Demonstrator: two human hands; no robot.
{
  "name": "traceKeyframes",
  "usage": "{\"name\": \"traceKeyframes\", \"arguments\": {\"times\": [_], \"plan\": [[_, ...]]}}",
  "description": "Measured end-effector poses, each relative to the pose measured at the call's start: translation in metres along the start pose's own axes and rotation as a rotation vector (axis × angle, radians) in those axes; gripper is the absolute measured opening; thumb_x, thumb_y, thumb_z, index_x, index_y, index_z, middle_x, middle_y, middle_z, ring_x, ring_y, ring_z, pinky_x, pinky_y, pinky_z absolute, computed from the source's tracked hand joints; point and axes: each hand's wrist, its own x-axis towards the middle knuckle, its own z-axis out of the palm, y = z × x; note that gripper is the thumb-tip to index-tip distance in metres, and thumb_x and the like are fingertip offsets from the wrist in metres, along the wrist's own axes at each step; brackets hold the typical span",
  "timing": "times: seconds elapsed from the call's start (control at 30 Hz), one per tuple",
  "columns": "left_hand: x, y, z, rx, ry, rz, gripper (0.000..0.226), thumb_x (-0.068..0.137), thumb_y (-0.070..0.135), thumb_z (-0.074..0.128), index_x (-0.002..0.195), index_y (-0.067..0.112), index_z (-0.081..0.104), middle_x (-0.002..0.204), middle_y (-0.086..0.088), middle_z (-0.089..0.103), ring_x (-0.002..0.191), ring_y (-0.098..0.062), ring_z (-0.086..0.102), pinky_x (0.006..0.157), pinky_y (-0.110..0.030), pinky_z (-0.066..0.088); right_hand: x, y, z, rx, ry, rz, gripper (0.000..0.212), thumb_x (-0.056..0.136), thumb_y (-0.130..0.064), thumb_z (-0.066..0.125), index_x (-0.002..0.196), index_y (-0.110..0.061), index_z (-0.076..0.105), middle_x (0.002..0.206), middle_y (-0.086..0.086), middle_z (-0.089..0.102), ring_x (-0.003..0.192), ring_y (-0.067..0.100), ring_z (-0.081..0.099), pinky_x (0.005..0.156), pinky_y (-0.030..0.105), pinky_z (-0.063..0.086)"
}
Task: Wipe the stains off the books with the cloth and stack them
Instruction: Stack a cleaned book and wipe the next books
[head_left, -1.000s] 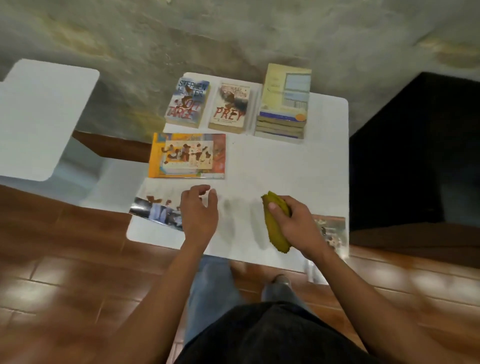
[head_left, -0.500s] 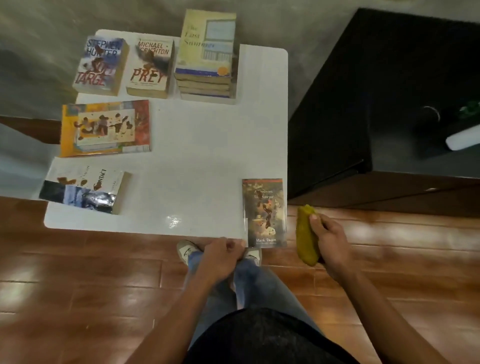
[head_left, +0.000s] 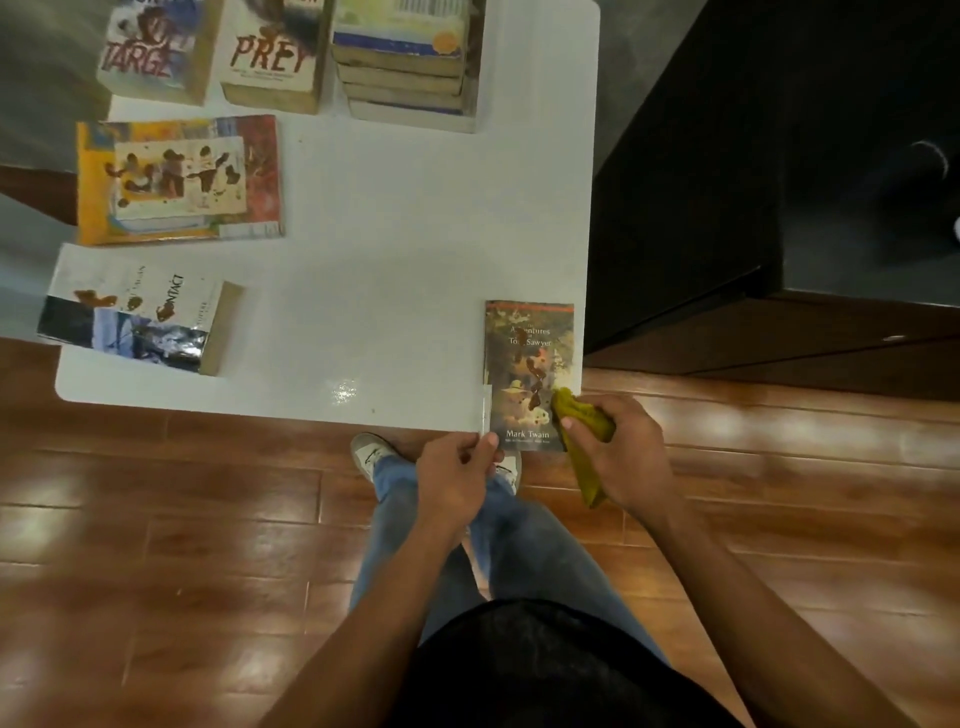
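A Tom Sawyer paperback (head_left: 524, 358) with brown stains down its cover lies at the white table's near right corner, overhanging the edge. My right hand (head_left: 623, 457) grips a yellow-green cloth (head_left: 584, 431), whose tip touches the cover's lower right. My left hand (head_left: 457, 478) pinches the book's near left corner. Stained books lie elsewhere: "Contact" (head_left: 140, 312) near left, an orange picture book (head_left: 176, 179) behind it, "Target" (head_left: 150, 47) and "Prey" (head_left: 272, 52) at the back. A stack of several books (head_left: 410, 67) stands back centre.
The white table (head_left: 389, 260) has bare surface in its middle. A dark cabinet (head_left: 753, 182) stands close against the table's right side. Wooden floor, my legs and a shoe (head_left: 369, 452) are below the near edge.
My right hand brought the cloth from beside the table onto the Tom Sawyer cover. My left hand rose to the book's near corner. The view shifted closer and to the right.
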Motion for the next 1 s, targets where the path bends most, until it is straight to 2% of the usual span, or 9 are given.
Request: {"name": "traceKeyframes", "arguments": {"times": [0.13, 0.27, 0.33, 0.4, 0.53, 0.67, 0.83, 1.0], "plan": [[-0.002, 0.005, 0.005, -0.108, 0.059, -0.079, 0.026, 0.098, 0.036, 0.063, 0.079, 0.024, 0.075, 0.076, 0.004, 0.076, 0.076, -0.011, 0.072, 0.083, -0.040, 0.060, 0.003, -0.005, 0.007, -0.111, -0.030, -0.080, 0.036, 0.091, -0.032, 0.070, 0.123, -0.017, 0.067, 0.109, -0.007, 0.051, 0.096, 0.006, 0.050, 0.078, 0.006, 0.035], [-0.001, 0.008, 0.007, -0.175, 0.062, -0.113, 0.031, 0.097, 0.037, 0.065, 0.073, 0.022, 0.075, 0.073, 0.002, 0.076, 0.076, -0.017, 0.074, 0.084, -0.044, 0.060, 0.003, -0.012, 0.016, -0.228, -0.015, -0.203, 0.035, 0.090, -0.026, 0.071, 0.123, -0.013, 0.069, 0.107, -0.002, 0.050, 0.099, 0.014, 0.049, 0.085, 0.026, 0.047], [-0.001, 0.008, 0.007, -0.196, 0.065, -0.120, 0.030, 0.097, 0.037, 0.065, 0.069, 0.026, 0.072, 0.074, 0.002, 0.076, 0.078, -0.017, 0.074, 0.085, -0.044, 0.060, 0.000, -0.014, 0.018, -0.302, -0.007, -0.318, 0.031, 0.088, -0.021, 0.073, 0.117, -0.010, 0.072, 0.104, 0.004, 0.053, 0.096, 0.019, 0.049, 0.083, 0.032, 0.049], [-0.002, 0.007, 0.008, -0.214, 0.074, -0.126, 0.031, 0.096, 0.036, 0.066, 0.067, 0.029, 0.068, 0.076, 0.002, 0.076, 0.080, -0.017, 0.074, 0.086, -0.043, 0.060, 0.002, -0.016, 0.018, -0.357, -0.025, -0.383, 0.027, 0.088, -0.020, 0.073, 0.112, -0.010, 0.074, 0.101, 0.005, 0.052, 0.093, 0.019, 0.049, 0.080, 0.031, 0.049], [-0.002, 0.005, 0.008, -0.257, 0.076, -0.129, 0.031, 0.096, 0.034, 0.067, 0.066, 0.028, 0.068, 0.076, 0.000, 0.076, 0.081, -0.019, 0.074, 0.087, -0.045, 0.060, 0.018, -0.019, 0.018, -0.436, -0.001, -0.329, 0.026, 0.092, -0.024, 0.068, 0.116, -0.014, 0.073, 0.102, 0.000, 0.045, 0.092, 0.013, 0.042, 0.081, 0.022, 0.040], [-0.003, 0.007, 0.009, -0.258, 0.090, -0.137, 0.030, 0.096, 0.035, 0.067, 0.067, 0.027, 0.068, 0.075, 0.001, 0.075, 0.080, -0.018, 0.072, 0.086, -0.040, 0.060, 0.012, -0.024, 0.017, -0.479, -0.109, -0.415, 0.024, 0.093, -0.022, 0.068, 0.115, -0.012, 0.072, 0.109, 0.008, 0.053, 0.099, 0.022, 0.051, 0.085, 0.033, 0.050], [-0.004, 0.008, 0.010, -0.243, 0.103, -0.129, 0.033, 0.098, 0.037, 0.064, 0.069, 0.022, 0.070, 0.071, 0.002, 0.072, 0.067, -0.010, 0.065, 0.069, -0.029, 0.055, 0.026, -0.024, 0.014, -0.415, -0.012, -0.311, 0.026, 0.091, -0.023, 0.071, 0.115, -0.012, 0.073, 0.116, 0.008, 0.050, 0.103, 0.021, 0.051, 0.087, 0.023, 0.044], [-0.004, 0.010, 0.011, -0.248, 0.110, -0.123, 0.032, 0.097, 0.035, 0.065, 0.066, 0.029, 0.067, 0.073, 0.004, 0.073, 0.075, -0.012, 0.070, 0.077, -0.029, 0.058, 0.028, -0.024, 0.018, -0.421, -0.029, -0.331, 0.025, 0.086, -0.026, 0.077, 0.108, -0.014, 0.076, 0.106, 0.010, 0.067, 0.101, 0.027, 0.057, 0.087, 0.039, 0.052]]}}
